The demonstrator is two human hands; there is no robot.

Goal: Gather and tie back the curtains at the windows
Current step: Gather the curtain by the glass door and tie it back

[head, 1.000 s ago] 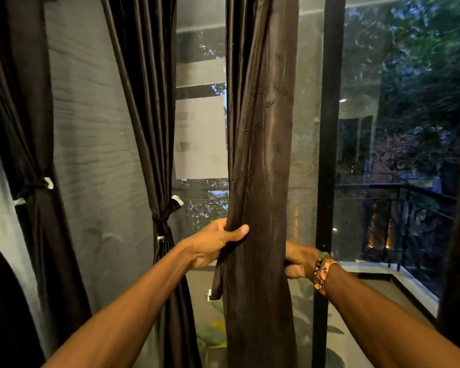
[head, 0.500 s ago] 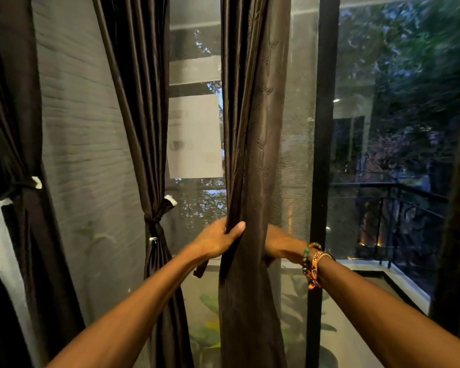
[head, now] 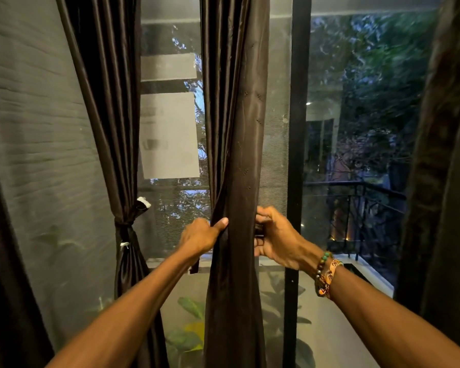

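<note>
My right hand (head: 274,239) has come round from behind the middle curtain (head: 234,155) to its right edge, fingers curled on dark fabric there. My left hand (head: 201,236) grips the left edge. The bundle looks gathered, so I judge wrapping comes next. The tied curtain (head: 117,128) hangs left; the window post (head: 299,128) crowds my right wrist.

Dim dusk light through the glass (head: 356,155) behind the grip; curtain (head: 234,128) reads near-silhouette, faint sheen on folds. Small warm lamps (head: 346,238) glow right of the grip. Sharp at the grip, foliage (head: 383,62) up-right of it smeared, frame edges bowed.
</note>
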